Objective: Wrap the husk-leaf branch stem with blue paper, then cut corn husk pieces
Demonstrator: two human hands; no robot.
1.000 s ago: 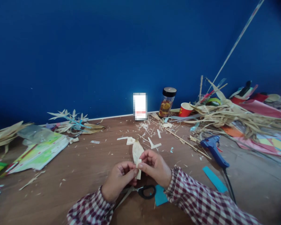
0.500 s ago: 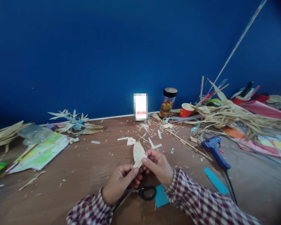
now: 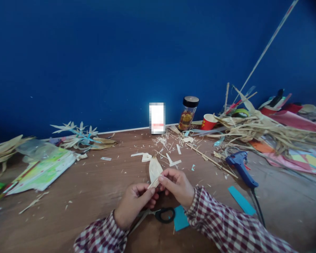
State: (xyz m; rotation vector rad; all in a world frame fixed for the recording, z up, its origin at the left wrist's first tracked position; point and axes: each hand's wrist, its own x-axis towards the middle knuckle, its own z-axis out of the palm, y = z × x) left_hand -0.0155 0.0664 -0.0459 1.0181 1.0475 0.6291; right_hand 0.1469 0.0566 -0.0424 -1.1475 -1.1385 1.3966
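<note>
Between both hands is a small pale strip of dried husk (image 3: 154, 182), pinched at its lower left end by my left hand (image 3: 137, 203) and at its upper right end by my right hand (image 3: 177, 184). Both hands are closed, thumbs on top. Just beyond the strip, a broad cream husk leaf (image 3: 155, 167) shows, its lower end hidden behind the fingers; I cannot tell whether it is held too. Under the hands lie scissors with black handles (image 3: 165, 215), their blades partly covered by my left wrist. A turquoise paper piece (image 3: 180, 218) lies beside them.
A blue glue gun (image 3: 242, 168) with its cord lies at right, near a turquoise strip (image 3: 241, 200). Behind stand a lidded jar (image 3: 188, 114), a red paper cup (image 3: 209, 122) and a pixelated bright device (image 3: 157, 118). Husk piles (image 3: 274, 131) sit right; husk flowers (image 3: 80, 133) left.
The strip between my fingers has tilted slightly and looks narrower. Both hands keep their pinch almost in place. The whole view has shifted a little.
</note>
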